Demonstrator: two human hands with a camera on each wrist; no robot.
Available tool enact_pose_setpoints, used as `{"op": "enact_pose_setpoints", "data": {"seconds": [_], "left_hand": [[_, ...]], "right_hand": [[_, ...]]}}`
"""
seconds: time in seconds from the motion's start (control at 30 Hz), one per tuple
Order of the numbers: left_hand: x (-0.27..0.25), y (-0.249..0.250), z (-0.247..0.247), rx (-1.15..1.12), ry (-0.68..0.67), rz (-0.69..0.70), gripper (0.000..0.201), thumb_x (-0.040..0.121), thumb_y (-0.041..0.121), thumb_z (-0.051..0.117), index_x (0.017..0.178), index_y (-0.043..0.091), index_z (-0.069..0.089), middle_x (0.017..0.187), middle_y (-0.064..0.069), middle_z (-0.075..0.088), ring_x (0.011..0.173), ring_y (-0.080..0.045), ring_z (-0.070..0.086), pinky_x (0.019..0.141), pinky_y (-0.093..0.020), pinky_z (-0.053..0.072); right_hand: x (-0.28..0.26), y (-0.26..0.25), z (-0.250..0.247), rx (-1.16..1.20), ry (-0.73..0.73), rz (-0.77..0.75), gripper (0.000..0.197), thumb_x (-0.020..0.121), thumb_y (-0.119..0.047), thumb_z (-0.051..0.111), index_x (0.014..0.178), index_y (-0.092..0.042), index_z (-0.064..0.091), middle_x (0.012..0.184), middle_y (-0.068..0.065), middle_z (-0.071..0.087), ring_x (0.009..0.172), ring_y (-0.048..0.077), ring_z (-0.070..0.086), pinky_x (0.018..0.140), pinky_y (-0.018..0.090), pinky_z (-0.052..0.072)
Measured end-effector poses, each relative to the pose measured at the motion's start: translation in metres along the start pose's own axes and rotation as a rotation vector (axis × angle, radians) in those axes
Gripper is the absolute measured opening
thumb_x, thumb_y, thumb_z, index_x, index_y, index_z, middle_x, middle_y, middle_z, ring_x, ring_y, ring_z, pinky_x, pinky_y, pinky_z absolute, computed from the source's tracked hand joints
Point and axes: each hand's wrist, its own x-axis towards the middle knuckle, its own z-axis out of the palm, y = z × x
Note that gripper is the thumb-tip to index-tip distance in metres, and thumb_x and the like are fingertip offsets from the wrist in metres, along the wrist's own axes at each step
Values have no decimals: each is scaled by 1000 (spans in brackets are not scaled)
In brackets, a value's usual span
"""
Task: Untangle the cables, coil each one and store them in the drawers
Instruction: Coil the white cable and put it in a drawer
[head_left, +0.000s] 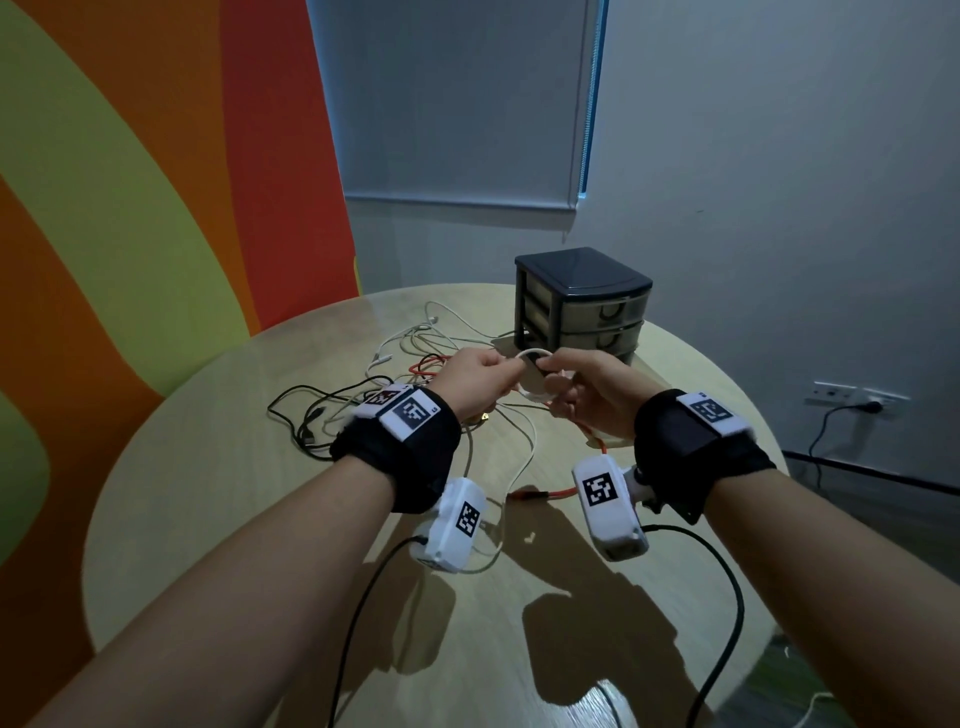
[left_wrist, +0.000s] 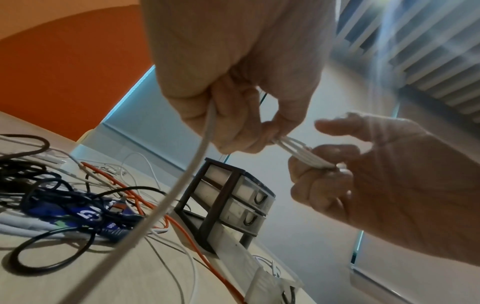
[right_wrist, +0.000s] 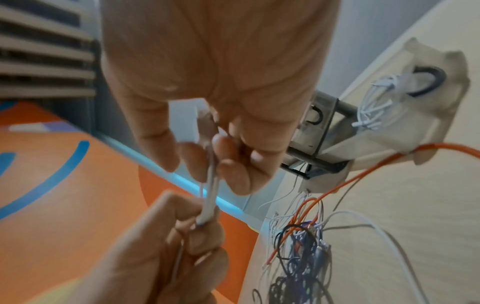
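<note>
Left hand (head_left: 475, 382) and right hand (head_left: 592, 395) both pinch white cable coil (head_left: 535, 358) above surface (head_left: 260, 493) (tangled cables (head_left: 395, 364) far left, drawer unit (head_left: 582, 301) beyond).

The worktop (head_left: 311, 519) was pale wood-grain. The cable (left_wrist: 182, 185) pinched in both hands was white, its coil (head_left: 535, 364) white too. At ten o'clock from the hands lay a tangle of black cables (head_left: 306, 415), white ones, and one orange cable (left_wrist: 197, 242). The drawer unit (head_left: 582, 301) at one o'clock had a black frame and smoky translucent drawers. The wall (head_left: 156, 156) bore orange, red and lime-green bands. The wristbands (head_left: 405, 447) were black with black-and-white square markers.
</note>
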Motion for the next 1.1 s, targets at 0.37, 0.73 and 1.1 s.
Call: {"op": "enact_pose_setpoints", "data": {"seconds": [0.37, 0.73, 1.1], "left_hand": [[2, 2, 2, -352, 57, -70, 21, 94, 8, 41, 74, 14, 45, 61, -3, 46, 31, -4, 34, 32, -12, 23], [-5, -9, -28, 199, -274, -165, 45, 79, 59, 61, 73, 15, 68, 49, 5, 37, 39, -10, 31, 40, -17, 25], [4, -13, -47, 40, -35, -198, 34, 94, 28, 53, 62, 16, 53, 48, 5, 37, 37, -9, 33, 39, -18, 28]], "right_hand": [[7, 11, -2, 223, -10, -186, 23, 97, -23, 42, 99, -11, 62, 78, -6, 67, 66, 6, 51, 75, 23, 42], [-5, -2, -10, -108, -31, -30, 34, 99, -34, 40, 69, -19, 44, 52, -9, 29, 39, 4, 21, 36, 14, 19], [-1, 2, -31, -90, 155, 59, 34, 96, -33, 48, 68, -14, 51, 47, -6, 43, 42, 7, 29, 41, 15, 26]]}}
